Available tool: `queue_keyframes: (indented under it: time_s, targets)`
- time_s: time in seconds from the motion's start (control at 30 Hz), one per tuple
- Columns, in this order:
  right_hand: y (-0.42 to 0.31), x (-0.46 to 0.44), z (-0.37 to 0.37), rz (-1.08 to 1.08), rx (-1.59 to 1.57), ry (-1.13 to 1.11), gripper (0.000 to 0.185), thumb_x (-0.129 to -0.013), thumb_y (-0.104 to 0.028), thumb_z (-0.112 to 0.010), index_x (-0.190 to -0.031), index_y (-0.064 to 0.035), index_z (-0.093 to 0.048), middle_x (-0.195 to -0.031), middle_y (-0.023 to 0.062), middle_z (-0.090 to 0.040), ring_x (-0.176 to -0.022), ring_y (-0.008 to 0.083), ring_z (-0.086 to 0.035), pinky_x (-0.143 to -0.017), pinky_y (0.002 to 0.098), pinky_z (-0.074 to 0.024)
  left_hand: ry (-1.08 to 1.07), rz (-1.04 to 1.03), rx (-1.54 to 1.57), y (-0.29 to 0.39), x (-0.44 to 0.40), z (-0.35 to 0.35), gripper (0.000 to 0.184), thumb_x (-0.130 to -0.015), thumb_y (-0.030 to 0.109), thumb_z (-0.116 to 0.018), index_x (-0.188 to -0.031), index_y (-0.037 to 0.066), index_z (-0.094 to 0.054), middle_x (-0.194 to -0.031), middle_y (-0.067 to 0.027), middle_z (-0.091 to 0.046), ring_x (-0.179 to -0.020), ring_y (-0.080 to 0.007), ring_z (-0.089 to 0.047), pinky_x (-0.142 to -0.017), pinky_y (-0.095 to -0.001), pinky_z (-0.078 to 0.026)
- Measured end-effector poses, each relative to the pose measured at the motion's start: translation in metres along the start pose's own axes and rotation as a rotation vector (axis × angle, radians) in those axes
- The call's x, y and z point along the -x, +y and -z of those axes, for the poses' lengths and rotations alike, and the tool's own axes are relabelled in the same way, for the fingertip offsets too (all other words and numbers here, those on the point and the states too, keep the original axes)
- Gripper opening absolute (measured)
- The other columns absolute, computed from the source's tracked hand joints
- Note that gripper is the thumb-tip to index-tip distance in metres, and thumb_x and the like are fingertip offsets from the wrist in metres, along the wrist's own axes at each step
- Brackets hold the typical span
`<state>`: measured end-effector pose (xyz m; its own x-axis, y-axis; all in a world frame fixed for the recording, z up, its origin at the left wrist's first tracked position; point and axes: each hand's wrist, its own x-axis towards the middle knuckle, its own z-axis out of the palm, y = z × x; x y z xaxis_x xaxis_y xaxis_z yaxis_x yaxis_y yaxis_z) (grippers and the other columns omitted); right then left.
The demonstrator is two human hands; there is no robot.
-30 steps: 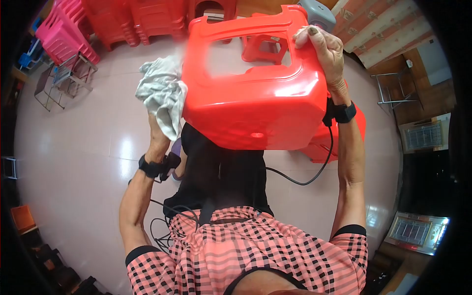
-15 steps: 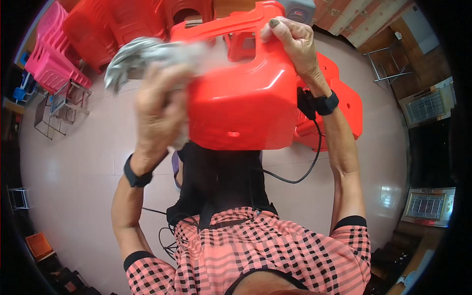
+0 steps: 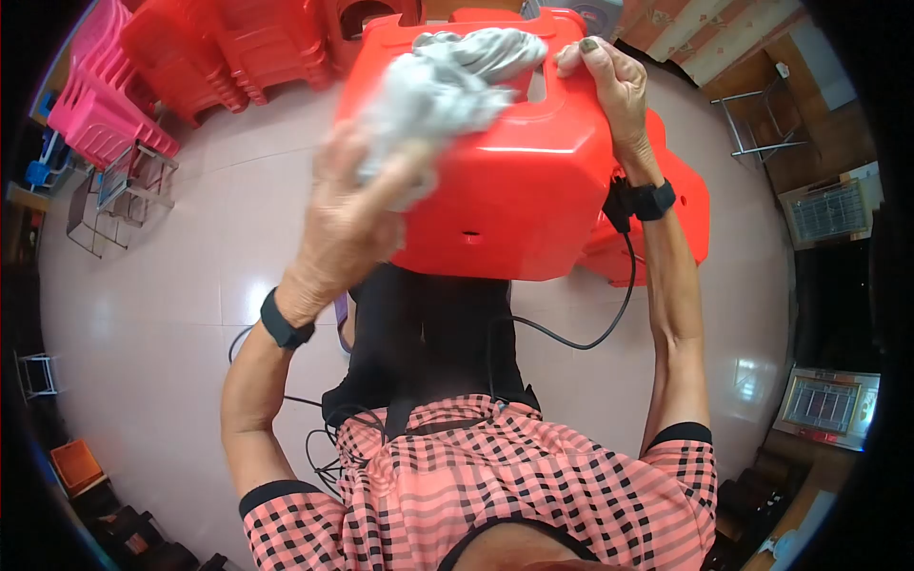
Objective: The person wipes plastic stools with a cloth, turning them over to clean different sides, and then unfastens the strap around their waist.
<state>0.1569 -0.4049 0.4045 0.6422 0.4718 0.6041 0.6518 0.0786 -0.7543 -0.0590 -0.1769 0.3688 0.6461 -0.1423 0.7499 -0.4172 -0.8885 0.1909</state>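
Note:
A red plastic stool (image 3: 514,205) is held up in front of me, tipped so that its seat with a small hole faces me. My right hand (image 3: 614,90) grips a leg at its far right corner, fingers curled round the edge. My left hand (image 3: 357,209), blurred by motion, is closed on a pale grey cloth (image 3: 428,95). The cloth lies bunched across the stool's upper left side and partly covers the opening there. Other red stools (image 3: 681,200) stand on the floor behind my right forearm.
Stacks of red stools (image 3: 257,43) and pink chairs (image 3: 105,86) stand at the far left, beside a small metal-framed stool (image 3: 138,181). A folding metal frame (image 3: 771,124) is at the right. A black cable (image 3: 571,343) hangs from my right wrist.
My left hand has swung rightward with the cloth, from beside the stool onto its side. The stool and my right hand have shifted slightly right.

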Motion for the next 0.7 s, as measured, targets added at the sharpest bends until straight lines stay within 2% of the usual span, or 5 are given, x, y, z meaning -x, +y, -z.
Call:
queue_keyframes:
  time_s: [0.03,0.23,0.5,0.63,0.7]
  targets:
    - [0.002,0.002,0.0,-0.01,-0.006,0.016,0.036,-0.097,-0.026,-0.051,-0.077,0.0007,-0.065,-0.074,0.0036,-0.065,-0.074,0.0109,-0.059,-0.074,0.0262,-0.0479,0.051,0.046,-0.096,-0.014,0.013,0.001,0.056,-0.072,-0.009,-0.058,-0.125,0.008,-0.056,-0.116,-0.015,-0.054,-0.112,-0.0347,-0.051,-0.093,-0.0427,-0.044]
    - [0.011,-0.004,-0.002,-0.044,-0.01,0.018,0.035,-0.096,-0.027,-0.053,-0.079,0.0007,-0.067,-0.076,0.004,-0.066,-0.075,0.0112,-0.06,-0.076,0.0268,-0.0487,0.511,0.878,0.957,-0.042,0.013,-0.021,0.029,-0.095,0.008,-0.044,-0.122,0.004,-0.054,-0.116,-0.0062,-0.058,-0.106,-0.0135,-0.054,-0.093,-0.0298,-0.043]
    - [0.02,0.001,0.009,-0.024,0.018,0.052,0.033,-0.096,-0.024,-0.054,-0.078,0.0009,-0.067,-0.075,0.0029,-0.066,-0.074,0.0101,-0.06,-0.073,0.0257,-0.0484,0.575,0.918,1.199,-0.044,0.058,-0.067,0.039,-0.094,0.009,-0.048,-0.132,0.003,-0.043,-0.117,-0.0067,-0.059,-0.1,-0.0138,-0.058,-0.087,-0.0273,-0.048]
    - [0.015,0.004,0.01,0.003,0.024,0.058,0.033,-0.096,-0.023,-0.053,-0.077,0.0011,-0.066,-0.073,0.0025,-0.065,-0.072,0.0099,-0.059,-0.071,0.0259,-0.048,0.093,0.99,0.777,-0.066,0.104,-0.09,0.032,-0.091,0.011,-0.055,-0.119,-0.006,-0.054,-0.104,-0.0098,-0.064,-0.095,-0.0141,-0.059,-0.082,-0.0281,-0.048]
    - [0.015,0.002,0.011,0.006,0.02,0.051,0.032,-0.096,-0.022,-0.052,-0.077,0.0012,-0.065,-0.072,0.0024,-0.064,-0.071,0.0098,-0.059,-0.07,0.0259,-0.048,0.147,1.188,0.941,-0.046,0.134,-0.111,0.028,-0.09,0.012,-0.057,-0.112,-0.005,-0.059,-0.098,-0.0081,-0.065,-0.092,-0.014,-0.059,-0.081,-0.0285,-0.048]
